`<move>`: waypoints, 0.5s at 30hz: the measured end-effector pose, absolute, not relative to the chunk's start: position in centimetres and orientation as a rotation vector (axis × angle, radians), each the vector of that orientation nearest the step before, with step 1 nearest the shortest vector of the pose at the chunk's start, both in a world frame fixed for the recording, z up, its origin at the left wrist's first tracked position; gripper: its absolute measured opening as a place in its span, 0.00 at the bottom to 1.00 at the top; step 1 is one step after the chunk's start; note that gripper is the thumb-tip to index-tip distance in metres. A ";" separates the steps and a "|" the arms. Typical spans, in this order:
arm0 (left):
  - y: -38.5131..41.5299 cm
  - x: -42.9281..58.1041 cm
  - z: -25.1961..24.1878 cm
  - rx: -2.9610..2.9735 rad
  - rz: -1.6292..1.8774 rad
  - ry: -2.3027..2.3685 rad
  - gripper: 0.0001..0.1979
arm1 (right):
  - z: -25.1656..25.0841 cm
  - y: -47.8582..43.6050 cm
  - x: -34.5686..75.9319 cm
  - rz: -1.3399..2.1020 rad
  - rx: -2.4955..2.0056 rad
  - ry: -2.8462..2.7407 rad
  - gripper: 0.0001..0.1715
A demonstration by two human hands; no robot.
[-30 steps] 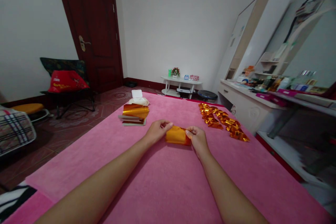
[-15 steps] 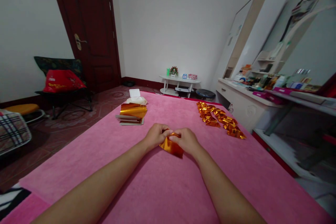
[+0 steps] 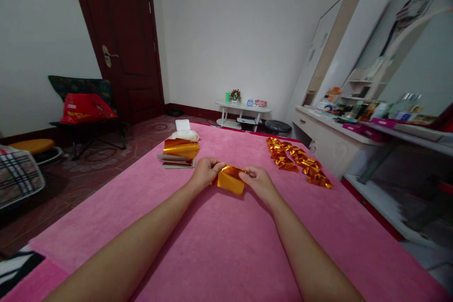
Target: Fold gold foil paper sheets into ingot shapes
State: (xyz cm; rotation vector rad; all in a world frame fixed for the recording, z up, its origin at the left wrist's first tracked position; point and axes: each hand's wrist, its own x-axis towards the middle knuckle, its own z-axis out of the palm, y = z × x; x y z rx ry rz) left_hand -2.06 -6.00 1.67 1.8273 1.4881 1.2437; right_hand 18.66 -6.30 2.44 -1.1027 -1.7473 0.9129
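Between my two hands is a sheet of gold foil paper point(image 3: 230, 183), its upper part bent over and its lower flap hanging toward me. My left hand point(image 3: 205, 172) pinches the left end with thumb and fingers. On the opposite end, my right hand point(image 3: 260, 184) grips the edge, thumb on the near side. Ahead and to the left lies a stack of gold foil sheets point(image 3: 180, 150) with greyish layers under it. Two rows of folded gold foil pieces point(image 3: 283, 155) rest at the right.
A pink cloth point(image 3: 219, 245) covers the surface under my hands. Behind the stack sits a white pack with a raised lid point(image 3: 186, 132). A white dresser point(image 3: 329, 137) with bottles stands to the right, a chair with a red bag point(image 3: 87, 108) to the left.
My hands have moved apart and slightly away from me. The foil sheet is more spread out between them, with its flap showing wider.
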 end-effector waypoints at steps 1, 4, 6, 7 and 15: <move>-6.1 -1.9 1.7 1.842 1.236 1.502 0.21 | 2.4 -6.4 18.3 0.902 -1.107 -1.744 0.15; -7.0 -1.6 2.4 1.907 1.234 1.559 0.15 | 2.2 -6.6 17.8 0.846 -1.132 -1.728 0.16; -8.0 -1.1 3.4 2.017 1.265 1.601 0.10 | 2.1 -6.9 17.5 0.813 -1.133 -1.735 0.16; -8.5 -0.6 3.9 2.213 1.262 1.648 0.11 | 2.1 -7.1 17.2 0.802 -1.125 -1.741 0.16; -9.8 1.5 5.1 2.641 0.954 1.886 0.27 | 2.8 -9.1 14.4 0.969 -0.981 -1.756 0.14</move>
